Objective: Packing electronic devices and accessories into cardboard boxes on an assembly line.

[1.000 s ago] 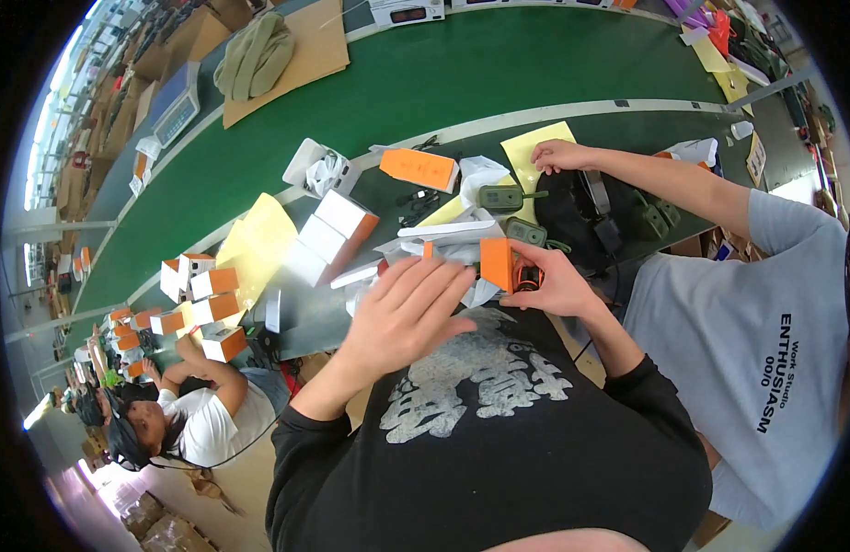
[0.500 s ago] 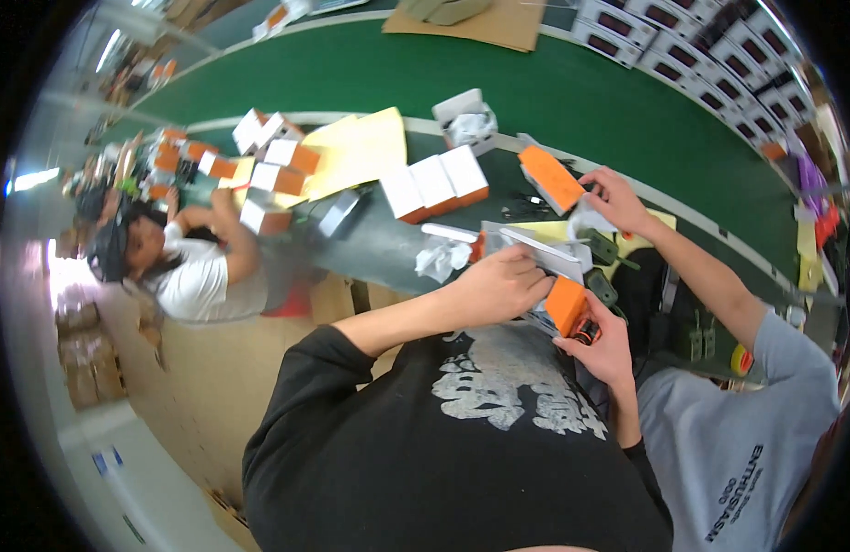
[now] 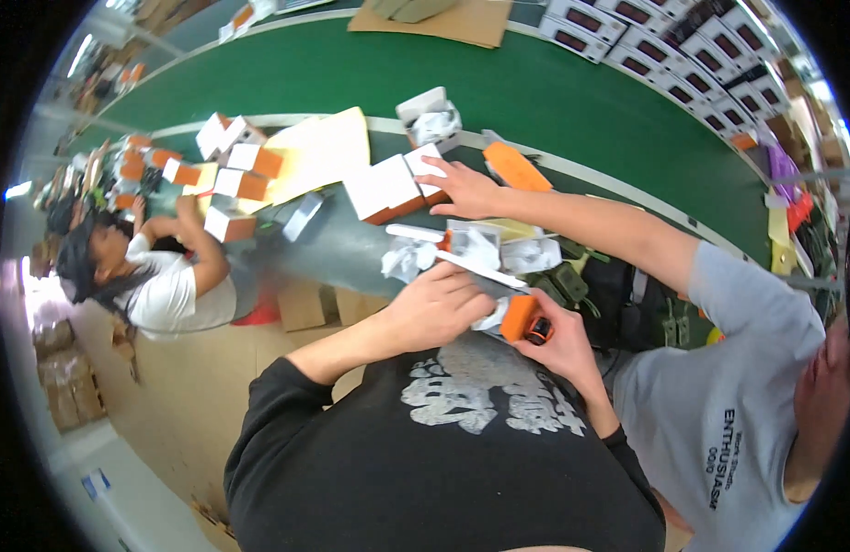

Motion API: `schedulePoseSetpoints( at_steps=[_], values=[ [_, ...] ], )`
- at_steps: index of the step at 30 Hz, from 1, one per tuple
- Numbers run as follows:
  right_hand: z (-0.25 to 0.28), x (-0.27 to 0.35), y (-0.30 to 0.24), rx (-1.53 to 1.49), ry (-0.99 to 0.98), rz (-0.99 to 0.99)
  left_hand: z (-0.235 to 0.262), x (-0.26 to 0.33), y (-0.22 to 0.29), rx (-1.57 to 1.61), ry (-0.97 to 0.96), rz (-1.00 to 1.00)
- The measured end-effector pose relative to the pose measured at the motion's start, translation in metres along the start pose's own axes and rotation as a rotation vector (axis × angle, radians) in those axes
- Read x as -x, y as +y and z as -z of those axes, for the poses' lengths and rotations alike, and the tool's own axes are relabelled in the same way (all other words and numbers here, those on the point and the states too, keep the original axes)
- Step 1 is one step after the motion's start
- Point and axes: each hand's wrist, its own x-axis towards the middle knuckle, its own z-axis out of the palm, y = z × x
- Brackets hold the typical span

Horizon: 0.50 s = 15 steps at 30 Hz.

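Just on our side of the row of white-topped boxes (image 3: pixel 379 189), and a bit to its right, we have a small orange box (image 3: pixel 517 317) close to our chest. Our right hand (image 3: pixel 565 340) holds it. Its fingers are bent and partly open, with the thumb low and the other fingers round the far edge. A little round black-and-orange thing (image 3: pixel 538 329) sits by the thumb.

Our left hand (image 3: pixel 439 308) is nearer to the box row. Its fingers are curled in close together, next to a long white flap (image 3: pixel 485 271). They look as if they touch it, but we cannot tell if they pinch it. Some crumpled white paper (image 3: pixel 489 319) shows between our two hands.

On the near side of the box row we see more white wrap (image 3: pixel 407 259), all scrunched up. Behind the row is an open white box (image 3: pixel 422 106) with white stuff in it. To the right of the row lies a flat orange box (image 3: pixel 517 167), and farther right are dark green gadgets (image 3: pixel 565 281). To the left of the row we see a big yellow sheet (image 3: pixel 324 156), then more white-and-orange boxes (image 3: pixel 250 158).

A helper in a grey shirt (image 3: pixel 719 322) reaches across from the right of the box row, and that helper's hand (image 3: pixel 466 191) lies spread on its right end. Another helper in a white shirt (image 3: pixel 197 287) is well to the left of the row.
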Motion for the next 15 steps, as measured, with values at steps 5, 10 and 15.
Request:
schedulePoseSetpoints(
  at_steps=[5, 10, 15],
  values=[
    [-0.003, 0.002, 0.006, -0.005, -0.020, 0.027, 0.031, -0.003, 0.013, 0.075, -0.089, -0.014],
    [-0.001, 0.005, 0.022, 0.002, 0.003, -0.049, 0.070, -0.005, 0.018, 0.169, 0.147, 0.024],
    [0.013, 0.008, 0.029, -0.092, 0.007, -0.057, 0.093, 0.006, 0.011, 0.290, 0.352, 0.024]
  ],
)
